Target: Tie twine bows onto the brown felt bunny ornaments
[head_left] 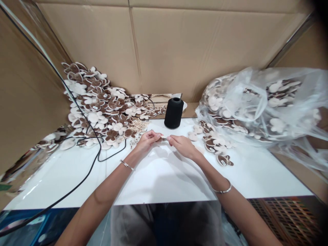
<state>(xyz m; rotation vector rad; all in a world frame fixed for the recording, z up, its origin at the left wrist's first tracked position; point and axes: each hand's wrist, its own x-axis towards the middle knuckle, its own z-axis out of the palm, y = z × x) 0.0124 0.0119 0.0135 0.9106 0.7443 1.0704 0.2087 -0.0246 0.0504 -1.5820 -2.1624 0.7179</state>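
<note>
Here, a small tan strip (163, 138) is held out over the middle of the white desk (64, 179), its ends hidden by the fingers, so its exact form can probably not be judged from this view. It is pinched from both sides: the left hand (148, 141) and the right hand (182, 146) are brought together, palms down, with the left fingers (156, 135) and the right fingers (172, 139) closed on it and almost meeting. A thin metal bangle (127, 165) is worn on the left wrist, and another (221, 190) on the right. Just beyond the hands, a black thread cone (174, 113) is stood upright. Beside the left fingers, a tangle of pale strands (138, 127) is laid against a large heap of brown-and-cream eared pieces (99, 106), which is banked up the far left of the desk, several pieces being marked with small white labels. A smaller scatter of such pieces (212, 143) is spread just beyond the right hand, next to a bulging see-through plastic bag (258, 102) filled with more of them. A black cable (110, 160) is looped across the desk on the left, and cardboard sheeting (164, 51) is raised behind everything.
</note>
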